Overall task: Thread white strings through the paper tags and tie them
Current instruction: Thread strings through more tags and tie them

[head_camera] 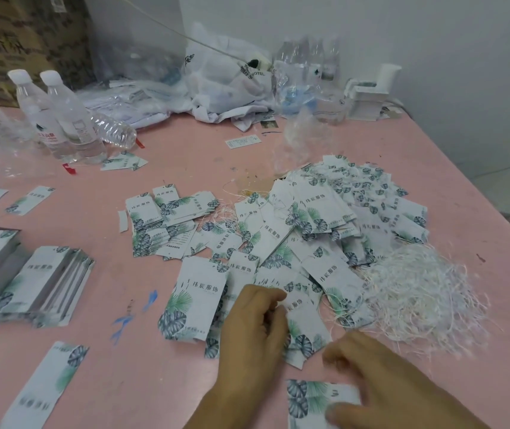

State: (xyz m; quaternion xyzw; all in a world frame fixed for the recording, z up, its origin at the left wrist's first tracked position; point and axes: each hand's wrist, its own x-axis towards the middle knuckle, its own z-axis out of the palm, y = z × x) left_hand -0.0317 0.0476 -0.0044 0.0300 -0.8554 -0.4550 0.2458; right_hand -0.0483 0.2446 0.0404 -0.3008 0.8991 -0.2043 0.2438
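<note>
We are working with two hands over a pink table [161, 168]. Our left hand [252, 329] is resting on the near edge of the tag pile [309, 236], fingers curled inward with the tips drawn together; we cannot tell whether they are pinching a string. Our right hand [380, 379] is lying with curled fingers on one loose tag [312, 397] at the near edge; whether it is gripping the tag, we cannot tell.

The paper tags, white with green leaf print, are too many to count in the central pile. We are seeing one stacked row of tags [46, 280] at the left and three single tags lying apart near the left edge. One tangle of white strings [417, 292] is sitting just right of the pile, touching it.

Two upright water bottles [58, 119] with white caps are standing at the far left, one bottle [114, 131] lying beside them. Crumpled plastic bags [226, 75] are lining the far edge below a white wall [402, 32], with a cardboard box [24, 35] in the left corner.
</note>
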